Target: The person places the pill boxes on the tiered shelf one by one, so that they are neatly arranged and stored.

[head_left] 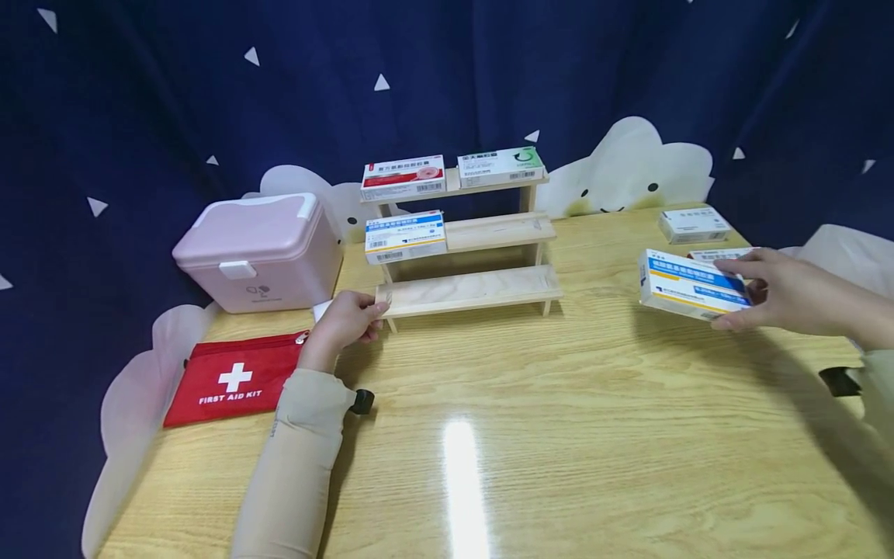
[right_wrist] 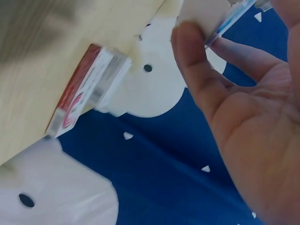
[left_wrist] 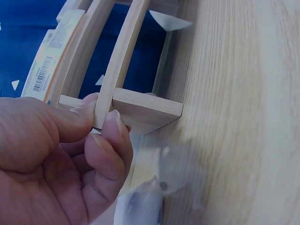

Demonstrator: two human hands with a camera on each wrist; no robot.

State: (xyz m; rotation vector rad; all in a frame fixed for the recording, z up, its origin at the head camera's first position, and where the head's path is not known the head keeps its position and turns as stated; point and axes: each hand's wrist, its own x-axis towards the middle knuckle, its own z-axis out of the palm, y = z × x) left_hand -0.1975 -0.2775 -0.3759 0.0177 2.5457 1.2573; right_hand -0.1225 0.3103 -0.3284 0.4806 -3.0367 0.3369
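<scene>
A three-step wooden rack [head_left: 475,287] stands mid-table. My left hand [head_left: 345,320] pinches the left end of its lowest step between thumb and fingers; the left wrist view shows the thin wooden strip [left_wrist: 110,75] in that grip. Over the right side of the table, my right hand [head_left: 785,291] holds a white medicine box [head_left: 687,283] with blue and orange bands, gripped by one end and tilted. A similar blue-banded box [head_left: 405,237] lies on the middle step. The top step carries a red-and-white box [head_left: 403,177] and a green-and-white box [head_left: 500,166].
Behind the right hand lie a white box [head_left: 694,225] and a red-and-white box [right_wrist: 77,93], partly hidden in the head view. To the left are a pink lidded case [head_left: 254,252] and a red first aid pouch [head_left: 233,380]. A dark blue curtain [head_left: 447,70] hangs behind the table.
</scene>
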